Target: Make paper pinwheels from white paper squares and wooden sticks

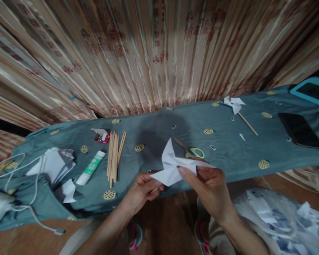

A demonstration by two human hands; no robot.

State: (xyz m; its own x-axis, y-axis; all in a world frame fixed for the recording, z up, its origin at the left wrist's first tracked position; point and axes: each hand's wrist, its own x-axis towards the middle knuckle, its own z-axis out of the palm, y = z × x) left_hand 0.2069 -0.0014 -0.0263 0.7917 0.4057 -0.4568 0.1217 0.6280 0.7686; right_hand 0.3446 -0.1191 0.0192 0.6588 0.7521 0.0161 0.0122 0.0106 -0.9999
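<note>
A white paper pinwheel (172,170) with folded blades is held up in front of me, over the near edge of the cloth-covered table. My left hand (146,187) pinches the tip of its lower left blade. With the thumb pressed near its centre, my right hand (210,184) grips the pinwheel from the right; the fingers behind the paper are partly hidden. Just beyond it lie scissors (192,151) with pale green handles. At the back right rests another paper pinwheel (233,103) on a wooden stick (248,124).
Left on the table (162,124) are wooden sticks (113,156), a small open box (101,135), a green-and-white tube (91,167), stacked paper (54,164) and a white cable (35,191). A phone (301,130) and blue-framed device (312,91) lie right. A plastic bag of paper scraps (281,219) stands below.
</note>
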